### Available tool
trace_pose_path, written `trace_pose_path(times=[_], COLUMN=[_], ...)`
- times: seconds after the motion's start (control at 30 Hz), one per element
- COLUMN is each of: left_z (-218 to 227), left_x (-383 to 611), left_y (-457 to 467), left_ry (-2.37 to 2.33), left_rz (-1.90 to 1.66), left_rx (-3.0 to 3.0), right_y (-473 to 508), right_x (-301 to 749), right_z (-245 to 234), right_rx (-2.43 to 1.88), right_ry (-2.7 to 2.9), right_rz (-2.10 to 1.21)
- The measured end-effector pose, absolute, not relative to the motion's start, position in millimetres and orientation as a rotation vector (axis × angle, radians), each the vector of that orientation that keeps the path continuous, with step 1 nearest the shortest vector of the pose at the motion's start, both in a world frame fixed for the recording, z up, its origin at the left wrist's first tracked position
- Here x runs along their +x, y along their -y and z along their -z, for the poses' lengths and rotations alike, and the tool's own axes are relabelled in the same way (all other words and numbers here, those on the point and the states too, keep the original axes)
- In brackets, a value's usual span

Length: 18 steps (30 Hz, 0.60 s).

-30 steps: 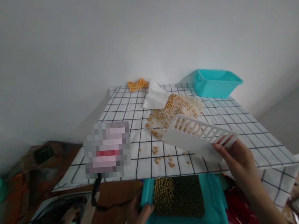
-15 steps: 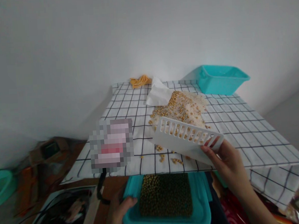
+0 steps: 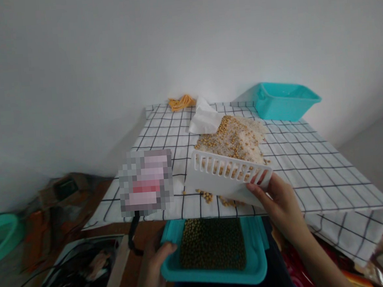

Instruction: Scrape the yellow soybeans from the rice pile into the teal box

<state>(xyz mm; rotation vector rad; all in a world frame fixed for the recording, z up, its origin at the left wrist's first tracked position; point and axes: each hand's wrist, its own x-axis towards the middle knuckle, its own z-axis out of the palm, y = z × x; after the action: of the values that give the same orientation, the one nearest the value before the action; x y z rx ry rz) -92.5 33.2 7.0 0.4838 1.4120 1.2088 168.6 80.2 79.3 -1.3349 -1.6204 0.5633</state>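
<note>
My right hand (image 3: 279, 198) is closed on the right end of a white slotted plastic panel (image 3: 213, 179), which stands tilted on its edge over the table. Behind the panel spreads a heap of yellow beans and white rice-like grains (image 3: 235, 138). Loose beans (image 3: 207, 197) lie along the panel's lower edge, near the table's front. My left hand (image 3: 158, 259) grips the left rim of a teal plastic basin (image 3: 217, 276), its thumb over the rim. That basin is held just under the table edge. Inside it lie dark green and yellowish beans (image 3: 213, 244).
A white tablecloth with black checks (image 3: 314, 165) covers the table. On it are a second teal basin (image 3: 283, 102), a white cloth or paper (image 3: 204, 118), an orange cloth (image 3: 181, 102) and a blurred-out pinkish object (image 3: 146, 181). A box with cables (image 3: 79, 273) stands low left.
My right hand has moved the panel a little left, closer to the beans at its lower edge. The view has shifted slightly; my left hand still holds the basin.
</note>
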Motion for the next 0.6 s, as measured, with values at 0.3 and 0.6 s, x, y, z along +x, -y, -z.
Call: trace_pose_path(times=[0.3,0.6], left_z=[-5.8,3.0], left_x=[-92.6,-86.6], left_y=[-31.8,-25.9], left_ry=[-1.408,-1.421], left_rz=[-1.171,-1.179], left_rx=[0.533,0.556], right_y=[-71.7,-54.4], right_x=[175.5,199.9], right_z=[-78.7,-65.6], right_rx=[-1.260,-1.287], right_ry=[1.762,1.557], right_rz=[-0.610,-0.764])
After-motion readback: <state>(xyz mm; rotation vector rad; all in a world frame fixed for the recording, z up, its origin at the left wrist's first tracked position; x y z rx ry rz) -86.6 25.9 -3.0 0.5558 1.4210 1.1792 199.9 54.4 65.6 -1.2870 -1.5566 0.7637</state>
